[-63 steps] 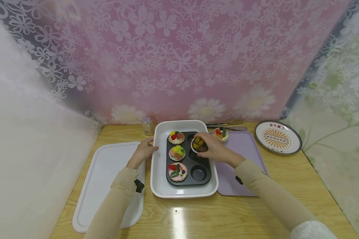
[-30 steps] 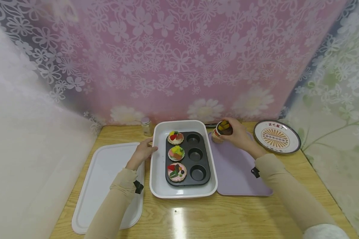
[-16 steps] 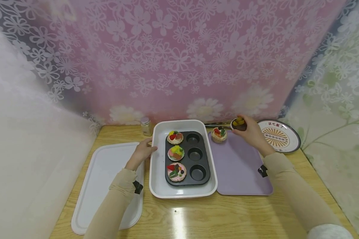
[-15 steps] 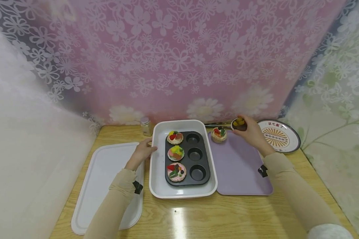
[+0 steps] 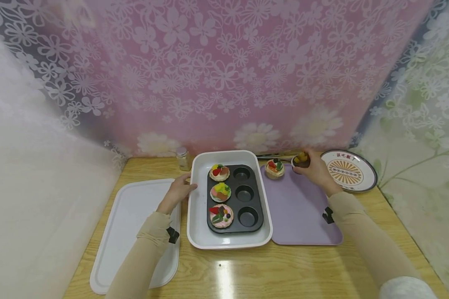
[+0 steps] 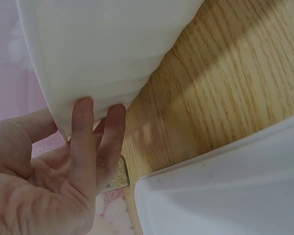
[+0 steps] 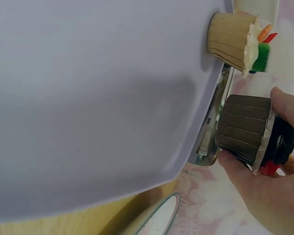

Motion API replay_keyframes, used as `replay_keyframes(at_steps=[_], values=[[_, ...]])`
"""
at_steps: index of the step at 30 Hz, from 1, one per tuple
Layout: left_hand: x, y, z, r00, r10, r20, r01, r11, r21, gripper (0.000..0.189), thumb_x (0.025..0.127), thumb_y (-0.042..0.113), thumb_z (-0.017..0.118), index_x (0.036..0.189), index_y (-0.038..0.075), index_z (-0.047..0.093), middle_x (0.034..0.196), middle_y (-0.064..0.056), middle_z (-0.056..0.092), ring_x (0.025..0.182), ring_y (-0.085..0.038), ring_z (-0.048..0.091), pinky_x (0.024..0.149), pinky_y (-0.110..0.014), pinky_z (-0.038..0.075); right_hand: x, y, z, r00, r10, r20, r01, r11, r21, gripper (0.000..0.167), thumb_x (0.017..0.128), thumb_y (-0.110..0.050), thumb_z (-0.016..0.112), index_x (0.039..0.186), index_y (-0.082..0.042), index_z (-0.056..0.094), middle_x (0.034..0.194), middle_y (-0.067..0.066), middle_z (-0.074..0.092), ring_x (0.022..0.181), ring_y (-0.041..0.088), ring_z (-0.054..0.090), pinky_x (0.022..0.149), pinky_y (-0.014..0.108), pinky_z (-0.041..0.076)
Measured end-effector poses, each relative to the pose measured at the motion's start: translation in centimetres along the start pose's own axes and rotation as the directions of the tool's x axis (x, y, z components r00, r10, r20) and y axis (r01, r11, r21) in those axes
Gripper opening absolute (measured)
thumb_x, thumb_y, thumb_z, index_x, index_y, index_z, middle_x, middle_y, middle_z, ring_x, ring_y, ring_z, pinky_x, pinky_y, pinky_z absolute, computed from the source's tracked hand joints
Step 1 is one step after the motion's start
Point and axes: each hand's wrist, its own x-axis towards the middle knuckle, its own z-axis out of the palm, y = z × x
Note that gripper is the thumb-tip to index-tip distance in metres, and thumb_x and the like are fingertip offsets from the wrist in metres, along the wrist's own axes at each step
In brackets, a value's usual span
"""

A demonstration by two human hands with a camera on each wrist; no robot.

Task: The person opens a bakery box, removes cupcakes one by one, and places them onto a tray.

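Note:
A chocolate cupcake [image 7: 245, 128] with a dark pleated wrapper and yellow pieces on top is gripped by my right hand [image 5: 317, 169]. It is held upright, close over the back right part of the purple tray [image 5: 303, 216]. Left of it on that tray stands a fruit-topped cupcake [image 5: 275, 169] in a pale wrapper. With thumb over the rim and fingers against the outer wall, my left hand [image 5: 178, 190] holds the deep white tray [image 5: 197, 232]. Inside lies a black muffin tin [image 5: 235, 224]; fruit-topped cupcakes [image 5: 220, 193] fill its left column, and its right column cups are bare.
A flat white tray [image 5: 134, 232] lies at the left. Behind it stands a small lidded jar [image 5: 183, 158]. Thin utensils [image 5: 263, 158] lie along the back by the curtain, and a printed round plate [image 5: 346, 170] sits at the right.
My right hand has carried the chocolate cupcake from above the muffin tin rightward, past the fruit-topped cupcake, and lowered it toward the purple tray. The left hand has stayed on the deep tray.

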Motion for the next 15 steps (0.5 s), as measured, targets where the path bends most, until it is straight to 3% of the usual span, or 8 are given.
replay_keyframes(at_steps=[6,15], values=[[0.1,-0.2,0.0,1.0,0.001,0.0,-0.001,1.0,-0.001,0.056,0.104,0.015,0.062,0.157,0.009,0.047,0.128,-0.029,0.068,0.107,-0.04,0.075,0.076,-0.039,0.065,0.4,1.2,0.8,0.999,0.031,0.03,-0.031,0.999,-0.011,0.083,0.097,-0.022,0.076,0.158,0.009,0.03,0.151,0.039,0.045,0.137,0.057,0.045,0.115,0.069,0.036],[0.0,-0.1,0.0,1.0,-0.004,-0.007,0.004,1.0,0.008,0.055,0.104,0.017,0.063,0.157,0.011,0.048,0.13,-0.027,0.067,0.11,-0.04,0.074,0.078,-0.04,0.065,0.8,1.9,1.8,1.0,0.001,0.029,0.0,1.0,-0.008,0.077,0.094,-0.017,0.079,0.153,0.011,0.037,0.147,0.04,0.048,0.137,0.057,0.046,0.116,0.068,0.035]])
